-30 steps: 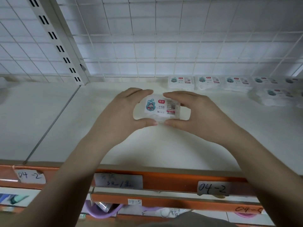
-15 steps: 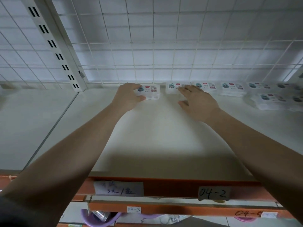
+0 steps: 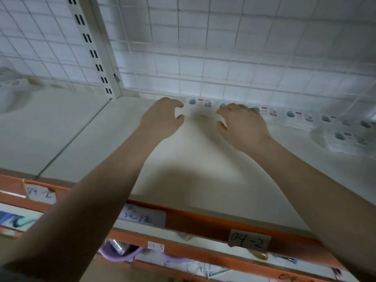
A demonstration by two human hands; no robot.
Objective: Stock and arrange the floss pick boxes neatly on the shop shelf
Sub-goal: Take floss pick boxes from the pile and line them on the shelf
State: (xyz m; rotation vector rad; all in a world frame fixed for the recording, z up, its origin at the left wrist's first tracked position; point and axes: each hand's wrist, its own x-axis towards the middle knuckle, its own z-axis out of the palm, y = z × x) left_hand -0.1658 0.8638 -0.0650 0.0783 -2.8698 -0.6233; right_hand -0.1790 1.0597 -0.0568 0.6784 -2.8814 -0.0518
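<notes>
The newest floss box [image 3: 199, 106] lies flat at the back of the shelf [image 3: 101, 139], against the wire grid [image 3: 203, 58], its long side running along the row of boxes [image 3: 284, 116] to its right. It sits between the hands, slightly nearer the left hand [image 3: 161, 117]. The left hand is loosely curled and holds nothing; the right hand [image 3: 242, 123] rests its fingers on the next box [image 3: 223, 105].

Two bare forearms — no sleeves, no rings, no watch

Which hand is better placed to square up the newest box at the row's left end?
Probably left: the left hand sits beside the end box; the right hand rests over its neighbour.
</notes>
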